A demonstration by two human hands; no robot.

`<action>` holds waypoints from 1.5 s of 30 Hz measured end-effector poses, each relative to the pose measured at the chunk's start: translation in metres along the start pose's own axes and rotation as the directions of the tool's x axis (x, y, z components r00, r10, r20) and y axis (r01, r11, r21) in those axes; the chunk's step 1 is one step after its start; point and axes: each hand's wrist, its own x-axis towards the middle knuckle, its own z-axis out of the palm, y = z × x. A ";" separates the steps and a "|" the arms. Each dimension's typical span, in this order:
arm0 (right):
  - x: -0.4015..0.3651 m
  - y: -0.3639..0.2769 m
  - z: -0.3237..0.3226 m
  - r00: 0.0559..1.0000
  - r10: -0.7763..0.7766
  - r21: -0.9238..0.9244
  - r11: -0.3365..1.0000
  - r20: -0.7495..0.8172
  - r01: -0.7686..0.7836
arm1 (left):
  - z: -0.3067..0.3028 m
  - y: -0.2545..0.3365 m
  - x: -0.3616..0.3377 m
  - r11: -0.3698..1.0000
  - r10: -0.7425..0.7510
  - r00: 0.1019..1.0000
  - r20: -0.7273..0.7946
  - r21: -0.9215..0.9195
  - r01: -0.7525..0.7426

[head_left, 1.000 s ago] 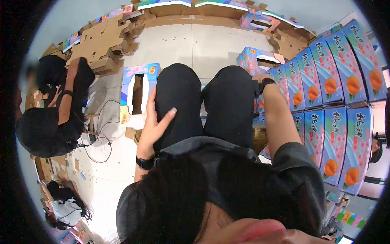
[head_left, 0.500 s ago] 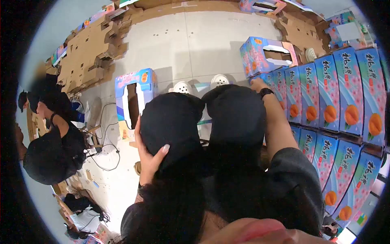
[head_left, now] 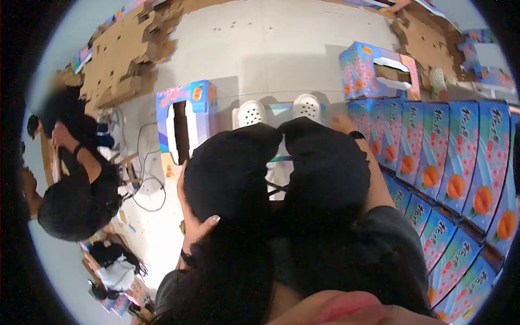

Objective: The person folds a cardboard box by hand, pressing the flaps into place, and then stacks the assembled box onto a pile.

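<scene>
My left hand [head_left: 195,225] lies against the outer side of my left thigh in black trousers [head_left: 230,168], thumb apart from the fingers, holding nothing. Past my right knee reaches my right hand [head_left: 343,124], a dark band at its wrist. It is blurred, close by the near end of a row of blue fruit-print cartons [head_left: 429,146]; its fingers do not show clearly. Just beyond that hand, a carton with a cut-out opening [head_left: 357,70] rests at the row's end. Another carton with a long opening [head_left: 205,111] stands on the floor ahead of my left knee.
Flattened brown cardboard [head_left: 116,59] lies at the far left, with more cardboard [head_left: 420,46] at the far right. Black cables [head_left: 145,187] run over the floor at left. A person in black [head_left: 81,203] sits there, and another person [head_left: 116,271] is behind.
The view has shifted, so the cartons at right appear farther right and lower. My right hand shows a little lower, apart from the carton corner. My left hand stays on my thigh.
</scene>
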 end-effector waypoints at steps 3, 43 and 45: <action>0.004 0.003 0.028 0.997 -0.070 0.133 0.988 -0.046 0.075 | 0.003 0.018 0.016 0.999 -0.003 0.992 0.127 -0.037 0.008; 0.037 0.120 0.240 1.000 -0.007 0.069 0.998 0.011 0.006 | -0.044 -0.331 0.216 0.402 -0.439 0.887 -0.147 0.850 0.340; 0.029 0.136 0.256 1.000 -0.005 0.076 0.997 -0.005 0.006 | -0.025 -0.311 0.221 0.442 -0.419 0.861 -0.286 0.764 0.469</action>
